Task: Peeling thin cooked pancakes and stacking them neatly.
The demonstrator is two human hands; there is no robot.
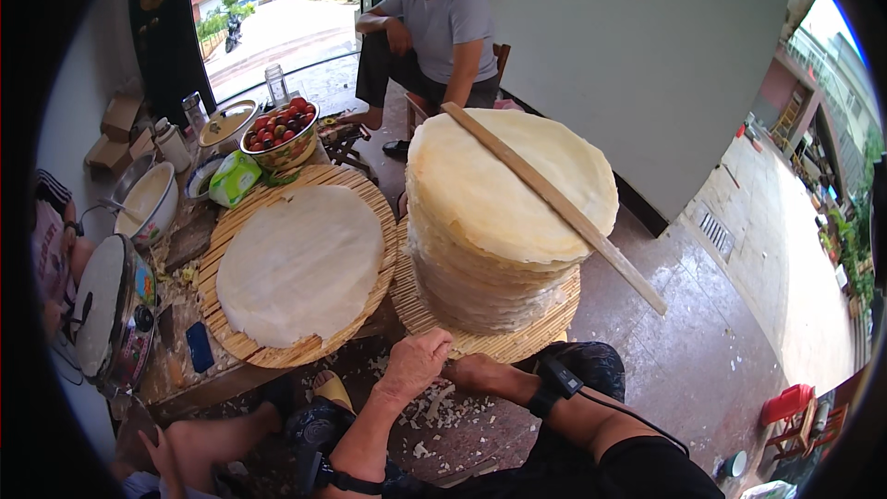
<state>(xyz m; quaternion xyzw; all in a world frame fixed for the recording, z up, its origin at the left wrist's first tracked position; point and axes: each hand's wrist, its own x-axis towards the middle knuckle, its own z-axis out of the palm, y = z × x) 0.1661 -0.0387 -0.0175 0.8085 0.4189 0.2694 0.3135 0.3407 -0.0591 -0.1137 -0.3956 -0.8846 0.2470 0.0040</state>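
My left hand (418, 365) and my right hand (482, 374) meet in front of my knees, both with fingers curled closed. What they hold, if anything, is hidden. Just beyond them rises a tall stack of thin round flatbreads (480, 259), resting on a round slatted mat (554, 319). A long wooden stick (545, 194) lies aslant over the top of the stack, its near end jutting out to the right. To the left, a single pale round flatbread (296, 263) is spread on another slatted mat (222, 323).
A round griddle (102, 314) stands at the left by a batter bowl (148, 201), a blue phone (199, 347) and a basin of red fruit (282, 134). One person (453, 32) sits behind the stack; others sit at the left. Crumbs (434, 425) litter the floor below my hands.
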